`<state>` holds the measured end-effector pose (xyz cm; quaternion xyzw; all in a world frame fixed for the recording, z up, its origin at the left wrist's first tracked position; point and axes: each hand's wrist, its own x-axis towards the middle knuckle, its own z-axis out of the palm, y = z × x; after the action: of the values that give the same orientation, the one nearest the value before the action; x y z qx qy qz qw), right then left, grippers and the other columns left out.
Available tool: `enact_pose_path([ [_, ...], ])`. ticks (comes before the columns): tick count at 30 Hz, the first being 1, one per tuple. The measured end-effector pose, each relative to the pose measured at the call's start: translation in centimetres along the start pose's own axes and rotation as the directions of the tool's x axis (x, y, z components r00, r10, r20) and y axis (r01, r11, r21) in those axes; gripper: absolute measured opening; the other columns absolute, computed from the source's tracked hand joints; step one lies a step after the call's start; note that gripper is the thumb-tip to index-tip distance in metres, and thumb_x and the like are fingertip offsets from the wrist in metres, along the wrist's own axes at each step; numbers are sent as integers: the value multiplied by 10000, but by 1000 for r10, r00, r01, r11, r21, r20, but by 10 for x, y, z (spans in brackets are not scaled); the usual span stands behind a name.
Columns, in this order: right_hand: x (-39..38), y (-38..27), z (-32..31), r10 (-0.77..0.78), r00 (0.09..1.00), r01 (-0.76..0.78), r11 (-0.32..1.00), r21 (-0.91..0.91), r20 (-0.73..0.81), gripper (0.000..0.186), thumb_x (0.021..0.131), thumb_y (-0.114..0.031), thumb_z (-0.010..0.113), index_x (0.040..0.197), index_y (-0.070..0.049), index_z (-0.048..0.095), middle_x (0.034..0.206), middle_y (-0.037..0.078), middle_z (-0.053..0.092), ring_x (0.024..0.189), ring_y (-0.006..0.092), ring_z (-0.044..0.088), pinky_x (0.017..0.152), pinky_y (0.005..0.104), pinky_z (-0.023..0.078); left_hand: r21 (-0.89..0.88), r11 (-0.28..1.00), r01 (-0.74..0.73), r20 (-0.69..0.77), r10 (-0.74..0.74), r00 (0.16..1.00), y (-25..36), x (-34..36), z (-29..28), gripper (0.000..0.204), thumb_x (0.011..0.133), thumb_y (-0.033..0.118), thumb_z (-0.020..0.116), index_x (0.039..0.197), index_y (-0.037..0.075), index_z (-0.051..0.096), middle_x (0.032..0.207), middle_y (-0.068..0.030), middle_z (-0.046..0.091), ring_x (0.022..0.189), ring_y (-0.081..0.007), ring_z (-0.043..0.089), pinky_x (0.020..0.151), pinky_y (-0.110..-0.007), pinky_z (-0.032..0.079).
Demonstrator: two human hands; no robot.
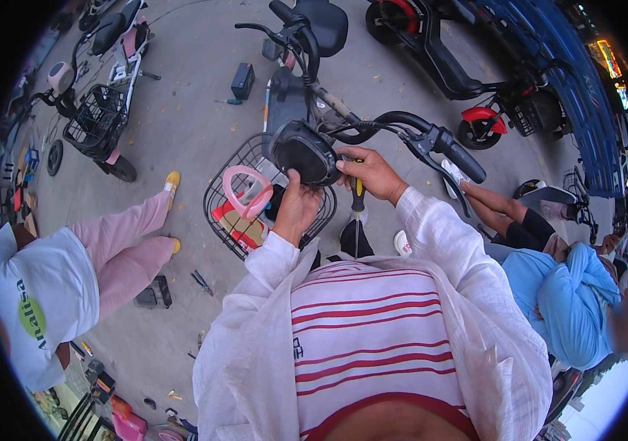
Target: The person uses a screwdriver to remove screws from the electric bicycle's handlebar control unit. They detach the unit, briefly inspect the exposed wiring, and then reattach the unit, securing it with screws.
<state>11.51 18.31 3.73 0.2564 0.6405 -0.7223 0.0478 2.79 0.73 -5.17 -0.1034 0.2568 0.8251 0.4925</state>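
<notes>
A black rounded headlight housing (300, 154) sits at the front of an electric bike's handlebar (343, 110). My left hand (299, 208) grips its lower edge, thumb on the front face and the other fingers mostly hidden underneath. At the housing's right side, my right hand (374, 173) touches the rim with its fingertips. That hand also holds a screwdriver (358, 197) with a yellow and black handle, its shaft hanging toward me. Below the housing, a black wire basket (218, 217) carries a pink ring-shaped trim (227, 192) and a red and tan package (244, 229).
A black battery-like box (242, 81) and pliers (201, 282) lie on the ground. A pink bike with a basket (97, 121) stands left; a black and red scooter (439, 55) stands at the far right. People stand left, in pink trousers (119, 264), and right, in a blue top (567, 301).
</notes>
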Motion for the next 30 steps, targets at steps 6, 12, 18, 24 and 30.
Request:
enact_pose_path([
  [6, -20, -17, 13, -117, 984, 83, 968, -235, -133, 496, 903, -159, 695, 1360, -41, 545, 923, 72, 671, 662, 101, 612, 589, 262, 509, -95, 992, 89, -88, -97, 991, 0, 11, -1, 586, 913, 505, 662, 1304, 84, 544, 1228, -58, 615, 1086, -194, 561, 932, -320, 437],
  [12, -76, -81, 17, -521, 788, 331, 807, -490, -327, 317, 905, -66, 670, 1219, -34, 632, 899, 45, 641, 722, 82, 597, 635, 231, 486, -92, 995, 50, -119, -61, 991, 3, 18, 8, 586, 932, 475, 651, 1342, 79, 516, 1284, -77, 598, 1137, -213, 565, 916, -335, 460],
  [18, -97, -128, 15, -856, 358, 758, 500, -419, -373, 123, 970, -99, 614, 888, -9, 592, 900, 59, 580, 722, 100, 593, 654, 247, 486, -58, 996, -63, -25, 61, 998, 1, 14, 34, 572, 923, 335, 697, 1380, 70, 475, 1332, -98, 579, 1240, -251, 547, 1069, -403, 440],
  [24, -89, -140, 26, -877, 318, 805, 450, -385, -361, 197, 969, -121, 621, 816, -18, 551, 906, 75, 564, 708, 107, 580, 642, 257, 485, -83, 994, -75, 33, 78, 996, -3, 14, 33, 493, 927, 214, 700, 1351, 63, 500, 1311, -83, 592, 1207, -229, 581, 1067, -402, 463],
  [30, -87, -133, 24, -872, 355, 755, 480, -447, -337, 236, 1009, -187, 572, 843, -21, 543, 934, 77, 551, 732, 126, 596, 691, 282, 515, -103, 993, -56, 26, 59, 998, 3, 10, 39, 487, 927, 206, 699, 1344, 48, 504, 1307, -91, 594, 1197, -227, 589, 1057, -392, 476],
])
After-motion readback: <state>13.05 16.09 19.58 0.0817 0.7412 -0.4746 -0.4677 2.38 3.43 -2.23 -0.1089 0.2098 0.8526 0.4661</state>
